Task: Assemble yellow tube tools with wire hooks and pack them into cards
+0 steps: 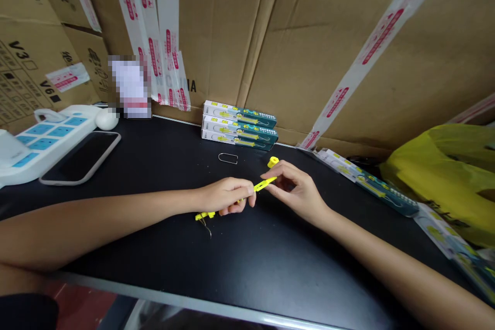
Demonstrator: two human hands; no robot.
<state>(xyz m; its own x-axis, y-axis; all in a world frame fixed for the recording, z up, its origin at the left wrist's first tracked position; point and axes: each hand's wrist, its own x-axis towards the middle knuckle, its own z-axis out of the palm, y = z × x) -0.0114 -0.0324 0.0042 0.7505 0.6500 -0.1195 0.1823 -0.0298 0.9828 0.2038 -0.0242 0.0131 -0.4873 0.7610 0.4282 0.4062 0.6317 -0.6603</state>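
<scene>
My left hand point(232, 195) is closed around the body of a slim yellow spring scale point(265, 184), over the middle of the black table. The fingers of my right hand point(296, 185) pinch its far end, which points up to the right. Below my left wrist a yellow end piece point(204, 215) with a thin metal hook point(208, 228) sticks out; my hand hides whether it joins the same scale. Just behind my right fingers sits a small yellow cap point(273, 162). A bent metal wire loop point(228, 158) lies farther back on the table.
Printed boxes point(240, 129) are stacked against the cardboard wall point(216, 26). More such boxes point(367, 183) lie at the right, beside a yellow plastic bag point(444, 175). A phone point(81, 157) and a white power strip point(50, 136) occupy the left. The table edge point(174, 305) runs in front.
</scene>
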